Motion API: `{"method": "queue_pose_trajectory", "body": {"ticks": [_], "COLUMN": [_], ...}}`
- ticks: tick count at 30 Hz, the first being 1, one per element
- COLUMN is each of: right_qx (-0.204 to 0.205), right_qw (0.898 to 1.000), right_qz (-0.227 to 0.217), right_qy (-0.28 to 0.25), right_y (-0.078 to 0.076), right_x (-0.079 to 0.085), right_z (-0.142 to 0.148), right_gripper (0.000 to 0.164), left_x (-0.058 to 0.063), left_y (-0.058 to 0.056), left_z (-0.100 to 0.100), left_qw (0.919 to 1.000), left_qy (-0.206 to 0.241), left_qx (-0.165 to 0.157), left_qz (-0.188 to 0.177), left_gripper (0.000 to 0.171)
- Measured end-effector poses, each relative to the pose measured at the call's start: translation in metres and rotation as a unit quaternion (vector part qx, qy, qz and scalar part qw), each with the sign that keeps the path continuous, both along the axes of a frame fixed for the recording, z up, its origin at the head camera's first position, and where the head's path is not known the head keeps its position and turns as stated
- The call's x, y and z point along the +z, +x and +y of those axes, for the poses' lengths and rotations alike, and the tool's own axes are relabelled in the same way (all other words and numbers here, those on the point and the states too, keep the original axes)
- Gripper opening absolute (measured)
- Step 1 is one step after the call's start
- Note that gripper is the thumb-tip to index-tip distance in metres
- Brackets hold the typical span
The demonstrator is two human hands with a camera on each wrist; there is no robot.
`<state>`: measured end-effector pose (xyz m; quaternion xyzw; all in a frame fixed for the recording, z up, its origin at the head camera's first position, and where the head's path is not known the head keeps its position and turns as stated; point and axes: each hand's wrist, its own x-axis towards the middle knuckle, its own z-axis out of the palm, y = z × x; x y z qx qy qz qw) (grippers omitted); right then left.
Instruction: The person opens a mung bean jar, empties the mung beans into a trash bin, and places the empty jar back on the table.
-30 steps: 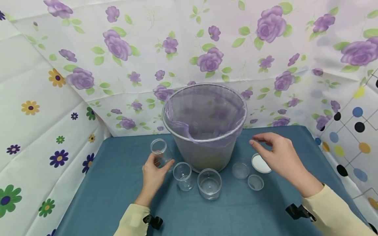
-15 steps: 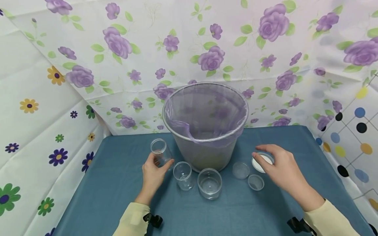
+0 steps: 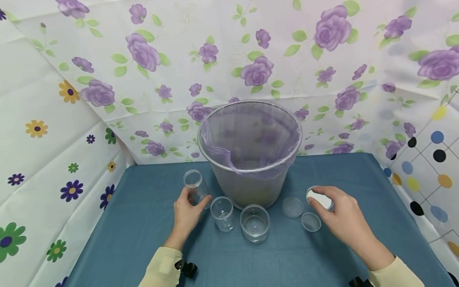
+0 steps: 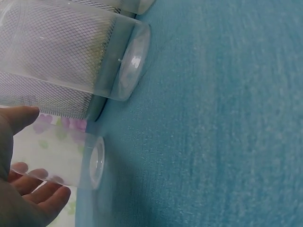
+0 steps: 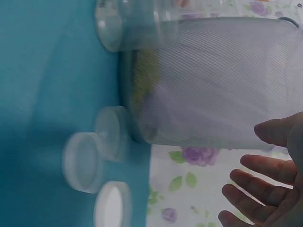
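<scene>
My left hand (image 3: 187,211) holds a clear plastic jar (image 3: 195,183), thumb on one side and fingers on the other. Its base is near the cloth in the left wrist view. Next to it stand a second clear jar (image 3: 223,215) and a wider, lower clear jar (image 3: 254,223), both uncovered. On the right, my right hand (image 3: 342,209) is over a white lid (image 3: 320,198), thumb and fingers parted around it. In the right wrist view those fingers (image 5: 258,165) look spread, apart from the lid; contact cannot be told. Two clear lids (image 3: 292,207) lie close by.
A silver mesh waste bin (image 3: 247,185) with a purple liner stands behind the jars, against the flowered backdrop (image 3: 172,79). A blue cloth (image 3: 154,191) covers the table. A dotted sheet (image 3: 423,179) hangs at the right side.
My right hand has come down and toward me, onto the area of the white lid, so its fingers now overlap it. The left hand and its jar have stayed nearly still.
</scene>
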<state>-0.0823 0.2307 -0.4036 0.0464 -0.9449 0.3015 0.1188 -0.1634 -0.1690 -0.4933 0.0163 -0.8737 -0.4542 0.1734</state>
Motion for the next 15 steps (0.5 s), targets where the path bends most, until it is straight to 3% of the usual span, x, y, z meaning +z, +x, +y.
{"method": "queue_pose_trajectory", "body": {"ticks": [5, 9, 12, 15], "right_qx": [0.000, -0.013, -0.025, -0.037], "right_qw": [1.000, 0.999, 0.998, 0.997], "right_qz": [0.003, 0.027, 0.047, 0.064], "right_qy": [0.013, 0.022, 0.027, 0.035], "right_y": [0.005, 0.008, 0.011, 0.014], "right_x": [-0.011, -0.014, -0.015, -0.017], "right_z": [0.004, 0.008, 0.012, 0.017], "right_gripper": [0.048, 0.047, 0.046, 0.044], "left_x": [0.001, 0.004, 0.006, 0.010], "left_y": [-0.003, -0.002, 0.006, 0.023], "left_z": [0.000, -0.003, -0.007, -0.012], "left_qw": [0.9997, 0.9984, 0.9974, 0.9966], "left_qy": [-0.004, -0.010, -0.027, -0.069], "left_qx": [-0.020, -0.031, -0.032, -0.024], "left_qz": [-0.014, -0.046, -0.058, -0.037], "left_gripper": [0.057, 0.063, 0.072, 0.077]}}
